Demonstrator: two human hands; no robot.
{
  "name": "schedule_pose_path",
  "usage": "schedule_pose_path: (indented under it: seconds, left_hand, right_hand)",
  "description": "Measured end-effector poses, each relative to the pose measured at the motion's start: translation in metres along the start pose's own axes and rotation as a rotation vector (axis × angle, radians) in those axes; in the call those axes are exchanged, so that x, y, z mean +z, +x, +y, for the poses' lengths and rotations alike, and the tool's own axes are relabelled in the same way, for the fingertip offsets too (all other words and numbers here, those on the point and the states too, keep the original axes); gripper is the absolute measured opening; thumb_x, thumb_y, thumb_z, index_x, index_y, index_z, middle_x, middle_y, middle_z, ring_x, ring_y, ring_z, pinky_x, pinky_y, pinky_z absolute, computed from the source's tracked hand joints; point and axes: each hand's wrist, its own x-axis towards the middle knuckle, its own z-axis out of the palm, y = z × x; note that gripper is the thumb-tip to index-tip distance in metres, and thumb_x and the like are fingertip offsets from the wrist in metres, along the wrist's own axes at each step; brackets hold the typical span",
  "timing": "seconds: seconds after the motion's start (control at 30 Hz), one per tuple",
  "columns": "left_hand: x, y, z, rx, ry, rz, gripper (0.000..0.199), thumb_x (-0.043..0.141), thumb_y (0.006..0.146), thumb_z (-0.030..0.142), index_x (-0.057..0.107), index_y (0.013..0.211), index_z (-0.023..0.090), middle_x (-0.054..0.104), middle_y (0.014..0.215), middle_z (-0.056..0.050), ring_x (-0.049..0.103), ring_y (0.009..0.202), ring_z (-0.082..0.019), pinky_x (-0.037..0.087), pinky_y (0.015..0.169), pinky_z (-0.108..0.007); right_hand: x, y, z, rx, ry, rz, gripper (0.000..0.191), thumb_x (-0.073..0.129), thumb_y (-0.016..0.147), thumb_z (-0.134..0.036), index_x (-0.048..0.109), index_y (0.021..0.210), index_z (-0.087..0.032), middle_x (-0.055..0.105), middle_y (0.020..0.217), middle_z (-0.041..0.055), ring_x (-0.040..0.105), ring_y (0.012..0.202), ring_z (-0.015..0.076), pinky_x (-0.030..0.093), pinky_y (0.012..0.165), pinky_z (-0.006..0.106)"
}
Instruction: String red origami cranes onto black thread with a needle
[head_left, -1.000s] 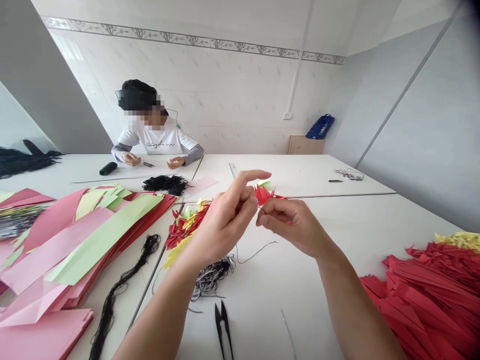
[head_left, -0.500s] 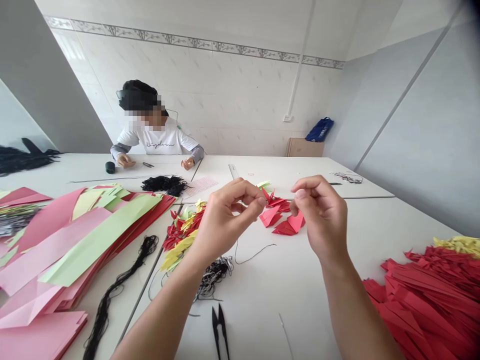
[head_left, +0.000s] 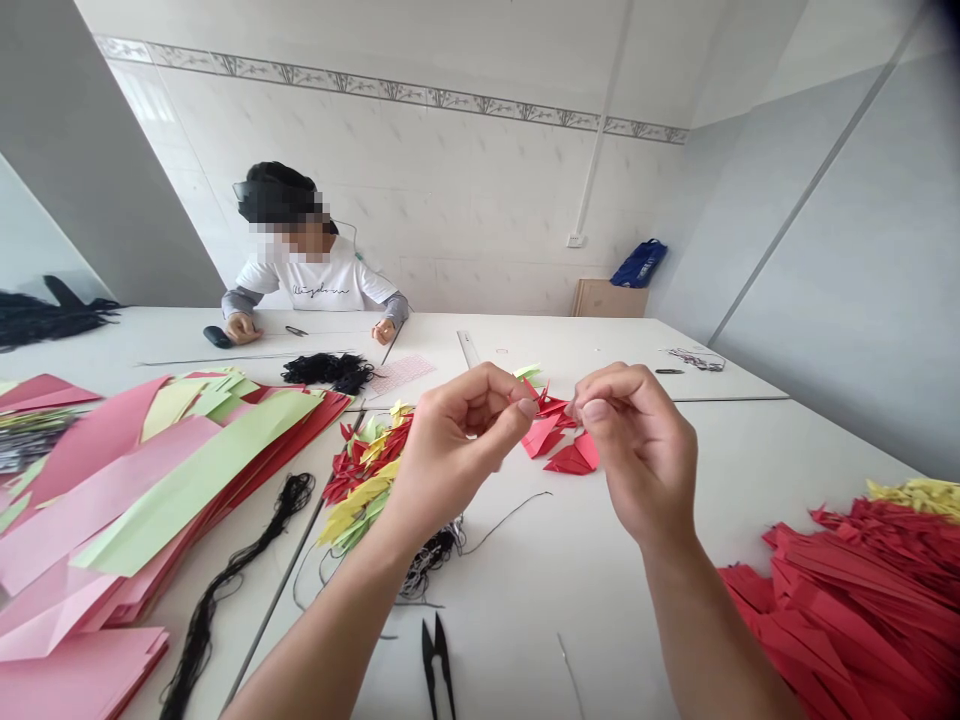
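Observation:
My left hand (head_left: 457, 450) and my right hand (head_left: 637, 450) are raised over the white table, their pinched fingertips close together. Just below and between them lie small folded red paper pieces (head_left: 559, 440), with a red point touching near my left fingertips. Whatever the fingertips pinch is too thin or hidden to make out. Below my left wrist, a heap of folded red, yellow and green paper pieces (head_left: 367, 475) lies on the table. A thin black thread (head_left: 510, 520) curves out from a tangle (head_left: 431, 565) under my left forearm.
Black thread snips (head_left: 437, 665) lie near me. Stacked pink, green and red paper sheets (head_left: 172, 480) fill the left, and red paper strips (head_left: 847, 600) the right. Across the table, a co-worker (head_left: 311, 270) rests a hand on a dark object (head_left: 217, 337).
My hands have drawn closer together, and my right hand has moved slightly left and down over the red paper pieces. My left hand has shifted little.

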Motion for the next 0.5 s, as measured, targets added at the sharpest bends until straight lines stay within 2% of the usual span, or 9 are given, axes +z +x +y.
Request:
schedule_pose_path:
  seconds: [0.13, 0.33, 0.5]
  left_hand:
    - [0.002, -0.0005, 0.0009, 0.013, 0.001, 0.017, 0.018, 0.065, 0.09, 0.024, 0.06, 0.073, 0.018, 0.044, 0.057, 0.004, 0.032, 0.05, -0.006, 0.024, 0.044, -0.02]
    - [0.0015, -0.0023, 0.002, 0.057, 0.05, 0.043, 0.019, 0.067, 0.089, 0.028, 0.063, 0.073, 0.018, 0.041, 0.056, 0.005, 0.029, 0.049, -0.006, 0.021, 0.043, -0.021]
    - [0.0012, -0.0026, 0.0021, 0.08, 0.092, 0.062, 0.017, 0.066, 0.088, 0.024, 0.063, 0.073, 0.018, 0.033, 0.054, 0.007, 0.026, 0.049, -0.006, 0.021, 0.044, -0.022]
  right_hand:
    - [0.0016, -0.0017, 0.0006, 0.041, 0.081, 0.031, 0.008, 0.064, 0.093, -0.017, 0.061, 0.088, -0.021, 0.063, 0.081, -0.0008, 0.062, 0.076, 0.0122, 0.052, 0.067, 0.026]
    - [0.0047, -0.0012, 0.0011, 0.001, 0.17, 0.054, 0.01, 0.066, 0.091, -0.012, 0.062, 0.087, -0.021, 0.07, 0.084, -0.0004, 0.07, 0.081, 0.0134, 0.059, 0.074, 0.028]
    - [0.0056, -0.0031, 0.0005, 0.042, 0.18, 0.013, 0.011, 0.066, 0.091, -0.014, 0.06, 0.087, -0.022, 0.072, 0.087, 0.0001, 0.071, 0.083, 0.0157, 0.06, 0.076, 0.033]
